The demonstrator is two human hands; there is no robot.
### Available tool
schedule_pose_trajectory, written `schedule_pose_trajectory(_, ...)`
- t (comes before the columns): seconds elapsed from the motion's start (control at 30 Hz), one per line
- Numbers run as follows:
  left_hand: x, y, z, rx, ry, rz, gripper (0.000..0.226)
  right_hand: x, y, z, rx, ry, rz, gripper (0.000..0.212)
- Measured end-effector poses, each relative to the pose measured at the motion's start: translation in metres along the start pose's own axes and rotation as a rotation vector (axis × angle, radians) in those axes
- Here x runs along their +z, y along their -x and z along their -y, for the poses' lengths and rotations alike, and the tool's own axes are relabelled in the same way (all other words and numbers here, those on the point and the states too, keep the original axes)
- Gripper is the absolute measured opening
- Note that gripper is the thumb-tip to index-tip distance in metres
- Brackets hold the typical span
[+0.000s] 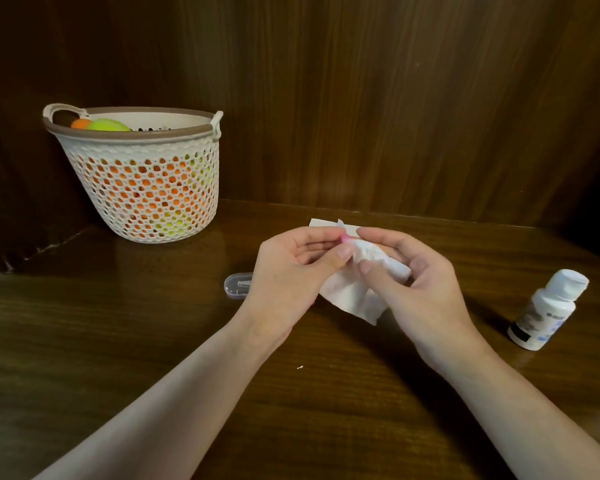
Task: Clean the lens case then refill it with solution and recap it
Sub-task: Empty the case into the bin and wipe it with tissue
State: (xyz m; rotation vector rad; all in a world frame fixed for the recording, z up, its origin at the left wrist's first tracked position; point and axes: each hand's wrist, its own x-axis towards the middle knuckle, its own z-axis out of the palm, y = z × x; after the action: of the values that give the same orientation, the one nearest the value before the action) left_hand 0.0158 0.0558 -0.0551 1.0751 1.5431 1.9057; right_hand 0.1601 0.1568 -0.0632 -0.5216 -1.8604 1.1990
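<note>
Over the middle of the wooden table, my left hand (291,268) pinches a small pink piece of the lens case (344,239); most of it is hidden by fingers and tissue. My right hand (413,278) grips a crumpled white tissue (371,258) and presses it against the pink piece. The tissue's loose end hangs down between my hands. A white solution bottle (548,310) with its cap on stands tilted-looking at the right.
A small clear plastic case (235,285) lies on the table left of my left hand. Another white tissue (321,224) lies flat behind my hands. A white mesh basket (142,174) with orange and green items stands at the back left against the wooden wall.
</note>
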Motion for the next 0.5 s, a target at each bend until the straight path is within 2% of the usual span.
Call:
schedule_pose_trajectory(0.23, -0.0023, -0.0002, -0.0015, -0.042, 0.036, 0.030, 0.033, -0.0017, -0.0021, -0.0011, 0.086, -0.049, -0.022, 0.025)
schedule_pose_trajectory(0.4, -0.0002, 0.0002, -0.0037, -0.048, -0.009, 0.036, 0.033, -0.0047, -0.0017, -0.0008, 0.030, 0.024, -0.202, 0.022)
schedule_pose_trajectory(0.5, 0.0035, 0.0020, -0.0026, -0.041, -0.025, 0.055, 0.027, -0.0019, 0.0000, -0.0006, -0.059, 0.116, -0.194, 0.028)
